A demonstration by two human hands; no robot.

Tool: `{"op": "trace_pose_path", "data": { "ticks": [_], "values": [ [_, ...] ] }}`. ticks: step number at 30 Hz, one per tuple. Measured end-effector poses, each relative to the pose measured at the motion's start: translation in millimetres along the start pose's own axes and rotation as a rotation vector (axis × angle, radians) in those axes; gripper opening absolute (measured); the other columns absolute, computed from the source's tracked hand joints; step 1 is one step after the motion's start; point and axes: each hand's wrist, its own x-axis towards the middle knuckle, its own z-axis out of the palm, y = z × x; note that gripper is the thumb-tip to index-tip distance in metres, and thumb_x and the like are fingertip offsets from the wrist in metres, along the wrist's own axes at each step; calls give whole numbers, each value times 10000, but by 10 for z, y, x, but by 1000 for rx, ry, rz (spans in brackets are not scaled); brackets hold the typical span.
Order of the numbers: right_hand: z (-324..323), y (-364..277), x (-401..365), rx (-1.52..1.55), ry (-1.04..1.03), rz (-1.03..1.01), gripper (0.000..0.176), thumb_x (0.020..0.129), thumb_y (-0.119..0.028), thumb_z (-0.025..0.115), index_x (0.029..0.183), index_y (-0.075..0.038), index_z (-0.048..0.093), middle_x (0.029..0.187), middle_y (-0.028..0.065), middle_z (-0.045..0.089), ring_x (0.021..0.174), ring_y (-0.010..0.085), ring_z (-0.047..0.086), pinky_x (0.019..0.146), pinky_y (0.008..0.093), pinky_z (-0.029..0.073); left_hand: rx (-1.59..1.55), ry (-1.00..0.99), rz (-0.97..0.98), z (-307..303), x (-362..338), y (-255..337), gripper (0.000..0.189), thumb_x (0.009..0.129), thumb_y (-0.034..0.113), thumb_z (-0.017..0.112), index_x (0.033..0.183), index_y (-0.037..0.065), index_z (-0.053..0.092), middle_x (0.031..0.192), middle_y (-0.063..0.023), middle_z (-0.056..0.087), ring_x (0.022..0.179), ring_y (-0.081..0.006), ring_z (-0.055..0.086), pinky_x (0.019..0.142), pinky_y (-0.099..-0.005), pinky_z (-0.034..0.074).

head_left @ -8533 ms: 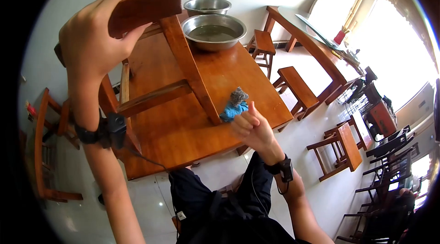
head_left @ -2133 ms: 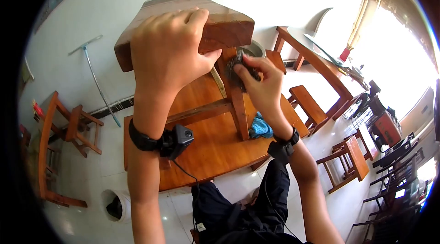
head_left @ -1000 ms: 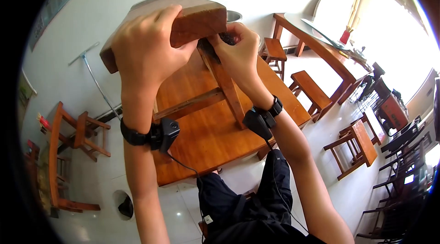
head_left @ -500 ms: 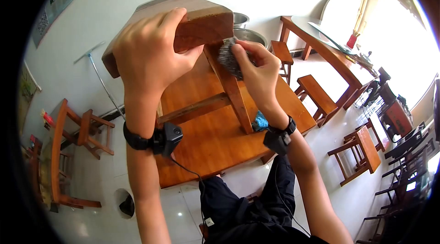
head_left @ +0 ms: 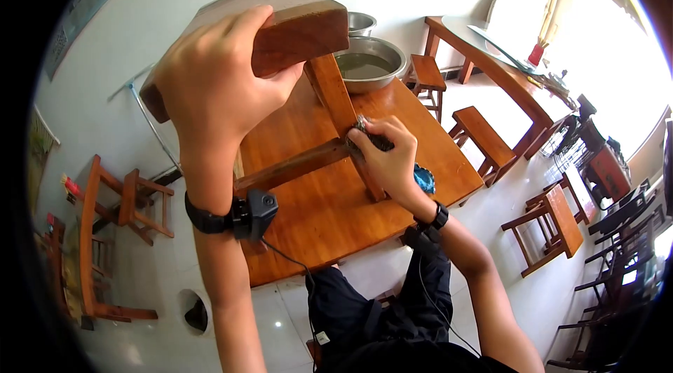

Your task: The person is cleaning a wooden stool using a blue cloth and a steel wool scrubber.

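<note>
A wooden stool (head_left: 301, 35) stands on the wooden table (head_left: 308, 233), its seat raised toward the head camera. My left hand (head_left: 221, 78) is wrapped round the seat's near edge, thumb beneath and fingers over the top. In my right hand (head_left: 389, 156) is a dark metal scouring pad (head_left: 378, 141), pinched and pressed against the stool's leg, where the crossbar (head_left: 294, 165) meets it. A blue cloth (head_left: 424, 179) lies on the table, just right of my right hand and partly hidden by it.
A metal basin (head_left: 366, 64) with murky liquid sits at the table's back edge, with another basin (head_left: 360, 23) behind it. Stools (head_left: 484, 138) and a long table (head_left: 491, 64) stand to the right. A wooden chair (head_left: 87, 233) and a mop (head_left: 151, 120) are at left.
My right hand has moved down the stool's leg with the scouring pad, from just under the seat to the crossbar joint. My left hand and the seat have shifted slightly left in view.
</note>
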Motion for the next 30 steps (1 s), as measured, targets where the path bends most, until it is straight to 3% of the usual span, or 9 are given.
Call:
{"op": "trace_pose_path", "data": {
  "ticks": [5, 8, 13, 16, 18, 19, 24, 27, 30],
  "values": [
    [159, -432, 636, 47, 6, -149, 231, 830, -99, 849, 995, 40, 769, 881, 144, 719, 781, 205, 696, 710, 306, 528, -8, 11, 30, -6, -1, -14, 468, 591, 304, 928, 1008, 158, 773, 869, -38, 772, 764, -258, 728, 684, -373, 575],
    [192, -499, 698, 66, 14, -136, 211, 825, -86, 850, 975, 38, 767, 866, 146, 713, 749, 214, 685, 681, 306, 511, -12, 13, 39, 1, 5, -17, 468, 596, 308, 927, 1012, 159, 772, 867, -38, 772, 761, -257, 728, 685, -375, 575],
    [15, -5, -2, -11, 55, -84, 195, 803, -63, 859, 925, 47, 754, 867, 150, 719, 752, 230, 695, 688, 310, 528, 14, 10, 34, -1, 25, -2, 468, 608, 314, 926, 1023, 165, 769, 867, -39, 772, 762, -255, 729, 690, -376, 575],
    [-191, 226, -220, -106, -2, -105, 192, 814, -67, 870, 904, 48, 746, 877, 149, 728, 806, 185, 698, 737, 303, 542, 13, -7, 19, -8, 5, 2, 472, 610, 321, 930, 1025, 167, 767, 869, -39, 773, 765, -255, 730, 690, -376, 575],
    [-300, 212, -157, -150, -170, -1, 217, 817, -92, 857, 958, 45, 765, 896, 157, 736, 806, 248, 725, 732, 333, 558, 42, -40, 32, -25, 23, -1, 486, 624, 350, 951, 1044, 159, 795, 942, -38, 800, 806, -228, 766, 690, -314, 595],
    [-316, 212, -90, -80, -199, 46, 267, 824, -117, 856, 1020, 43, 770, 950, 173, 742, 872, 265, 735, 791, 336, 566, 41, -38, 38, -34, 29, -1, 486, 624, 350, 951, 1044, 159, 795, 942, -38, 800, 806, -228, 766, 690, -314, 595],
    [-186, -250, 190, 62, -125, 19, 316, 830, -93, 841, 1111, 29, 762, 1110, 198, 733, 1009, 296, 728, 892, 337, 558, 49, -30, 40, -31, 19, -11, 481, 638, 371, 951, 1045, 163, 800, 934, -44, 800, 793, -230, 767, 675, -312, 596],
    [10, -208, 78, -85, 20, -176, 279, 793, -66, 853, 1050, 10, 777, 1054, 167, 733, 922, 330, 707, 843, 372, 555, 67, -23, 36, -38, 11, -14, 480, 642, 365, 950, 1055, 174, 801, 941, -32, 802, 801, -222, 768, 681, -307, 596],
    [14, 24, -127, -124, 71, -86, 230, 777, -75, 867, 976, -1, 780, 1017, 141, 736, 868, 325, 688, 789, 394, 541, 83, -23, 38, -32, 17, -13, 474, 643, 358, 950, 1059, 186, 802, 947, -17, 803, 806, -215, 768, 685, -301, 595]
  ]
}}
